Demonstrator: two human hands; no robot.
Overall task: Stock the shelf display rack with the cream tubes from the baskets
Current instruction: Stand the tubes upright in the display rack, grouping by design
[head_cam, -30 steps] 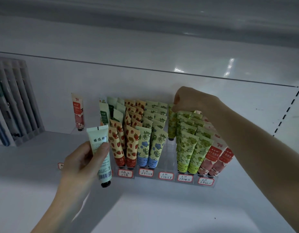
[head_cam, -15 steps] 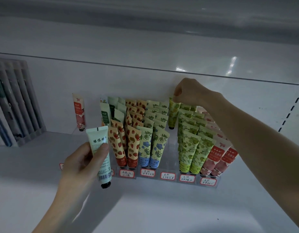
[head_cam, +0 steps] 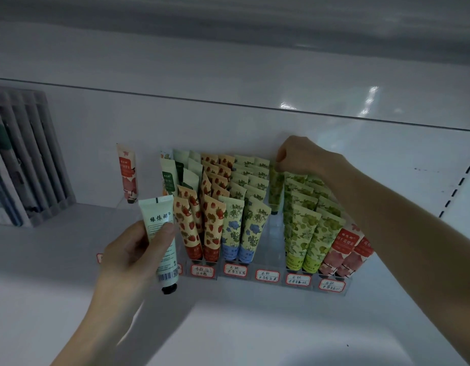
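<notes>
the left hand (head_cam: 130, 256) grips a mint-green cream tube (head_cam: 161, 240) cap-down before the clear display rack (head_cam: 268, 280); the right hand (head_cam: 301, 157) pinches a green-patterned tube (head_cam: 276, 190) standing in the rack's near-empty lane.

Your right hand (head_cam: 305, 157) covers the top of the green tube (head_cam: 276, 188) it pinches. Your left hand (head_cam: 128, 257) hides part of the pale tube (head_cam: 158, 215) it holds and most of a red label (head_cam: 99, 258).

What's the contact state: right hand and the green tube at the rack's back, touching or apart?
Touching. The head view shows the right hand pinching the top edge of the green tube, no gap visible.
</notes>
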